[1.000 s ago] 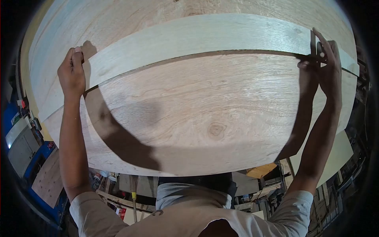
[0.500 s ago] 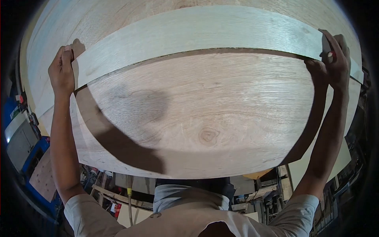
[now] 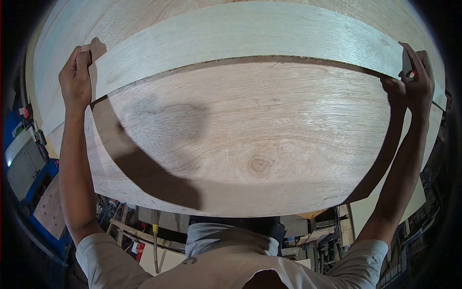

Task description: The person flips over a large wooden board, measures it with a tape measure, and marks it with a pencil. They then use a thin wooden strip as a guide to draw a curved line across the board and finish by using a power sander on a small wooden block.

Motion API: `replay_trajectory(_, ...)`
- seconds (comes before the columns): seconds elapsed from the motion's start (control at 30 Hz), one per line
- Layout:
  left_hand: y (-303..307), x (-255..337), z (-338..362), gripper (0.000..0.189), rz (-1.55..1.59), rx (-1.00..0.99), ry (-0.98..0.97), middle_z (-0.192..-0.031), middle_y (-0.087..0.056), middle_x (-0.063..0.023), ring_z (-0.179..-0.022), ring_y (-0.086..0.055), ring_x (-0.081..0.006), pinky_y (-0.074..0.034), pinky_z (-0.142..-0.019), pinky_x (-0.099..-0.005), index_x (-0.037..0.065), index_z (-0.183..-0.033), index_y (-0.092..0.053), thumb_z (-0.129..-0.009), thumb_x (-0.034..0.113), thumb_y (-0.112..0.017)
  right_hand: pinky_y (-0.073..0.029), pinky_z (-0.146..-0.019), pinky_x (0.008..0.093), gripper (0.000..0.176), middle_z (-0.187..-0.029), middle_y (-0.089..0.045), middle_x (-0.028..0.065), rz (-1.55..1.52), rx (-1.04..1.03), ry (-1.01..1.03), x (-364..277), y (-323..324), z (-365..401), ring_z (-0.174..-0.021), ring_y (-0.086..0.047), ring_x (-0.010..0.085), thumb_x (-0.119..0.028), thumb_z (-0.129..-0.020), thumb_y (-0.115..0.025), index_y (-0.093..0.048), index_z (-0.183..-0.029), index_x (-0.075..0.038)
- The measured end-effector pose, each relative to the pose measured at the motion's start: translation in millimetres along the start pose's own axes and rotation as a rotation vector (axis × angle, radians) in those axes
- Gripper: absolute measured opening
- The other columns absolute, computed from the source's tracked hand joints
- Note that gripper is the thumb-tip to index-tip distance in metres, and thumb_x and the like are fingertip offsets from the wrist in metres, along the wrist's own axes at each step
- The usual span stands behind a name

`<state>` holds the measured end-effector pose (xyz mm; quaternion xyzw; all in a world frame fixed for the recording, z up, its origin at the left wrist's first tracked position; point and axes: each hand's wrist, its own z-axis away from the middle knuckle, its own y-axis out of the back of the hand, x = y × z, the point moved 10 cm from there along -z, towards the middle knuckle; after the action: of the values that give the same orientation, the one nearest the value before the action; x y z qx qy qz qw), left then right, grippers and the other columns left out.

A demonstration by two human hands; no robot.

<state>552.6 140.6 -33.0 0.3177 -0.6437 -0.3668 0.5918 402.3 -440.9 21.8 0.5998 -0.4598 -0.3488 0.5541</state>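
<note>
A long, pale plywood strip lies across a larger plywood sheet, its cut lower edge casting a thin shadow. Curled fingers of my left hand hold the strip's left end, with the thumb near its edge. At the opposite end, my right hand is closed around the strip. A small red object with a pale tip shows among the right fingers; its kind is hard to make out. Dark shadows of both arms fall over the sheet, which has a round knot near its front edge.
A blue-framed item stands at the lower left. Below the sheet's front edge are a yellow-marked rod and timber pieces. A pale panel and cluttered stock sit at the lower right.
The view has tilted slightly, shifting the sheet and strip in the picture. My right hand appears a little farther right and lower, my left slightly higher; both keep their hold on the strip.
</note>
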Motion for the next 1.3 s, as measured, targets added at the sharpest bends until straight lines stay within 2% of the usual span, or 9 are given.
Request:
replay_trajectory(0.27, 1, -5, -2, 0.036, -0.046, -0.012, 0.009, -0.075, -0.050, -0.0034, -0.075, -0.044, -0.0111, -0.039, -0.073, -0.0236, -0.004, -0.091, -0.055, -0.099, 0.030, -0.048, -0.057, -0.074, 0.0351, 0.092, -0.092, -0.057, 0.0067, 0.002, 0.014, 0.004, -2, 0, 1, -0.088, -0.062, 0.0208, -0.064, -0.054, -0.077, -0.059, -0.126, -0.011)
replay_trajectory(0.43, 2, -8, -2, 0.035, -0.029, 0.041, 0.028, -0.076, -0.052, -0.0033, -0.076, -0.046, -0.0113, -0.040, -0.075, -0.0234, -0.004, -0.095, -0.058, -0.099, 0.029, -0.048, -0.058, -0.080, 0.0363, 0.091, -0.103, -0.060, 0.0086, 0.040, -0.027, -0.108, 11, -6, 4, -0.096, -0.064, 0.0223, -0.062, -0.055, -0.077, -0.057, -0.129, -0.013)
replay_trajectory(0.53, -2, -9, -3, 0.035, 0.008, -0.028, 0.020, -0.078, -0.054, -0.0035, -0.076, -0.047, -0.0115, -0.040, -0.076, -0.0237, -0.004, -0.097, -0.058, -0.099, 0.029, -0.048, -0.057, -0.082, 0.0371, 0.090, -0.107, -0.060, 0.0094, 0.030, -0.008, -0.094, 9, -4, 4, -0.099, -0.064, 0.0231, -0.061, -0.056, -0.078, -0.057, -0.129, -0.014)
replay_trajectory(0.73, -2, -7, -2, 0.034, -0.052, -0.011, 0.033, -0.077, -0.053, -0.0030, -0.076, -0.046, -0.0106, -0.040, -0.075, -0.0230, -0.004, -0.095, -0.058, -0.099, 0.029, -0.048, -0.057, -0.083, 0.0400, 0.089, -0.107, -0.061, 0.0094, 0.028, -0.004, -0.099, 11, -5, 6, -0.101, -0.063, 0.0243, -0.061, -0.056, -0.078, -0.057, -0.129, -0.015)
replay_trajectory(0.9, 1, 4, 0, 0.035, -0.081, 0.009, 0.001, -0.074, -0.048, -0.0007, -0.073, -0.041, -0.0099, -0.038, -0.071, -0.0228, -0.003, -0.086, -0.054, -0.099, 0.029, -0.049, -0.057, -0.082, 0.0396, 0.090, -0.108, -0.062, 0.0085, -0.001, -0.080, -0.104, 19, -9, 5, -0.100, -0.063, 0.0245, -0.061, -0.055, -0.079, -0.057, -0.130, -0.016)
replay_trajectory(1.03, 1, -4, -1, 0.034, -0.005, 0.016, 0.029, -0.075, -0.049, -0.0001, -0.073, -0.042, -0.0099, -0.038, -0.071, -0.0228, -0.003, -0.087, -0.054, -0.099, 0.029, -0.049, -0.056, -0.080, 0.0374, 0.088, -0.102, -0.062, 0.0080, 0.010, -0.005, -0.065, 9, -3, 4, -0.094, -0.064, 0.0241, -0.059, -0.057, -0.081, -0.057, -0.130, -0.016)
replay_trajectory(1.17, 1, 2, 1, 0.034, -0.026, 0.035, -0.001, -0.075, -0.050, -0.0005, -0.074, -0.042, -0.0098, -0.039, -0.071, -0.0234, -0.003, -0.088, -0.056, -0.099, 0.029, -0.050, -0.056, -0.080, 0.0370, 0.086, -0.103, -0.062, 0.0087, 0.002, -0.053, -0.125, 19, -8, 8, -0.095, -0.064, 0.0250, -0.057, -0.058, -0.082, -0.057, -0.130, -0.016)
replay_trajectory(1.23, 5, 1, 1, 0.034, -0.025, 0.080, -0.003, -0.075, -0.050, -0.0008, -0.074, -0.042, -0.0099, -0.039, -0.071, -0.0235, -0.003, -0.088, -0.056, -0.099, 0.029, -0.050, -0.052, -0.077, 0.0342, 0.084, -0.093, -0.057, 0.0062, 0.008, -0.029, -0.099, 19, -10, 11, -0.088, -0.062, 0.0212, -0.055, -0.061, -0.082, -0.058, -0.128, -0.011)
replay_trajectory(1.3, 2, -4, -1, 0.035, -0.028, 0.003, -0.020, -0.076, -0.051, -0.0014, -0.074, -0.043, -0.0104, -0.039, -0.071, -0.0235, -0.003, -0.089, -0.056, -0.099, 0.030, -0.049, -0.052, -0.076, 0.0346, 0.085, -0.095, -0.059, 0.0066, 0.033, -0.027, -0.114, 24, -10, 13, -0.089, -0.062, 0.0220, -0.056, -0.060, -0.081, -0.058, -0.128, -0.011)
